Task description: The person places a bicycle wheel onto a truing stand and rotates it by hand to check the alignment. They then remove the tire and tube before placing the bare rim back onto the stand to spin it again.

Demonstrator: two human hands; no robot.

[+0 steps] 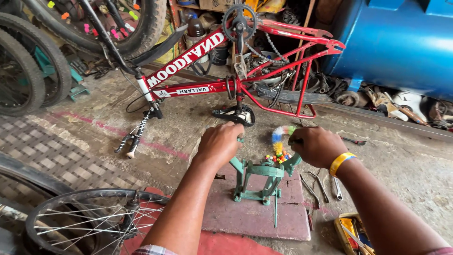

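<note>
Head view: the left hand point(220, 143) is curled into a loose fist over the left upright of a green truing stand point(262, 179), fingers folded down on its top so that what they pinch cannot be told. The right hand point(317, 145), with a yellow wristband point(341, 162) on its wrist, is closed knuckles-up over the stand's right arm, gripping something dark whose shape is hidden under the fingers. The stand is painted cast metal, chipped and dull, with two forked arms rising from a narrow footed base; it stands on a flat, worn reddish slab point(255, 215) in the middle of the floor. Between the arms sits a cluster of small coloured beads point(277, 157), and just above them a fluffy brush of blue, yellow and white bristles point(279, 134). Thin steel wrenches point(321, 185) lie on the ground just right of the slab. At lower left a spoked wheel point(94, 222) with a black tyre lies flat, its wire spokes bright. Beyond the hands an upside-down red bicycle frame point(226, 82) rests on its saddle and handlebar, glossy tubing with chainring uppermost. The concrete floor point(406, 165) is rough, stained and dusty, with a patterned mat point(52, 151) at left. A large blue metal tank point(396, 42) fills the upper right; tyres and cluttered shelves line the back.
</note>
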